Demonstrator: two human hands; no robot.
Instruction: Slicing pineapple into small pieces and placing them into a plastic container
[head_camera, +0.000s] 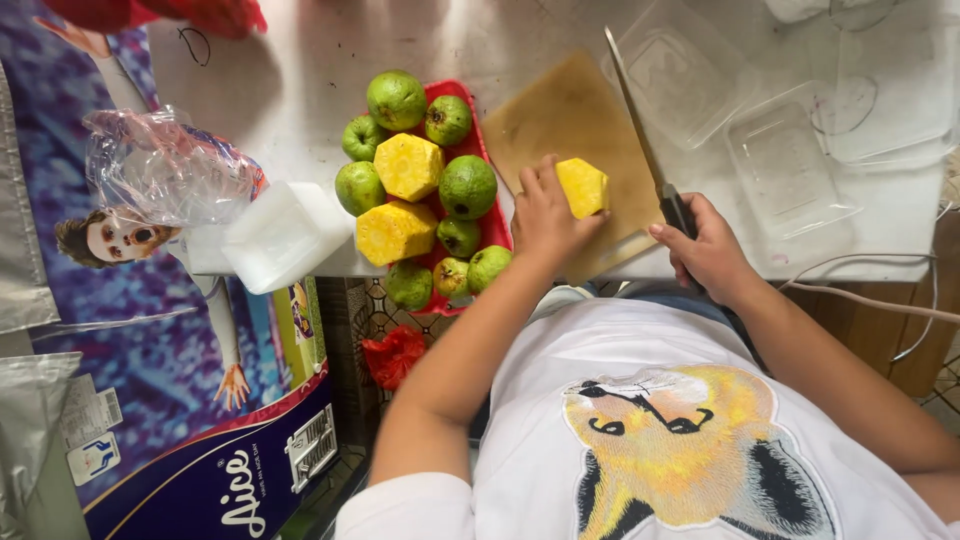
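On the cutting board (560, 120): left hand (545, 215) fingers curled around one peeled pineapple piece (583, 186), right hand (708, 248) fist closed on the knife (640, 140) handle. Red tray (492, 228) just left holds two more peeled pineapple chunks (407, 166) and nine green guavas (467, 186); two clear plastic containers (785, 165) lie right of the board.

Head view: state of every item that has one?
Left hand: gripping pineapple chunk.
Right hand: gripping knife.
Pineapple chunk: peeled, on cutting board.
Knife: blade above board.
Tray: loaded with guavas, two peeled pineapples.
Clear containers: open, empty.
Plastic bag: crumpled.
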